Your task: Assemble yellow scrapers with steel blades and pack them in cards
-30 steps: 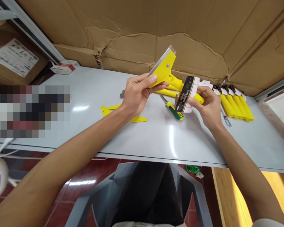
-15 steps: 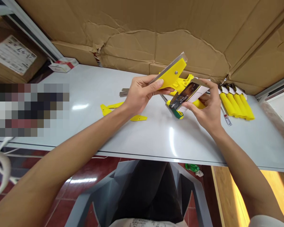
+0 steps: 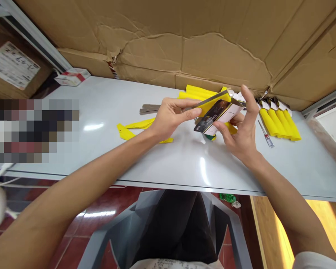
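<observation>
My left hand (image 3: pixel 170 117) pinches a yellow scraper head (image 3: pixel 212 102) with a grey metal blade strip along its upper edge. In my right hand (image 3: pixel 242 140) is a folded black-and-white printed card sleeve (image 3: pixel 217 116), held by the thumb and lower fingers while the index finger points up. The scraper head lies against the far side of the sleeve, at its open upper edge; how far it is inside I cannot tell. Below the sleeve shows part of a green-and-yellow handle (image 3: pixel 211 137). Left of my hands lie flat yellow plastic pieces (image 3: pixel 126 131) and grey metal strips (image 3: pixel 149 108).
Several yellow-sleeved tools (image 3: pixel 280 125) with card tags lie at the right, beside a clear-handled screwdriver (image 3: pixel 268 140). Yellow pieces (image 3: pixel 201 90) rest at the back against the cardboard wall (image 3: pixel 154 52). A red-and-white box (image 3: pixel 72 76) stands at the back left.
The scraper head has come down and right, from above the card sleeve to against it. My right index finger has lifted off the sleeve. The view has shifted slightly.
</observation>
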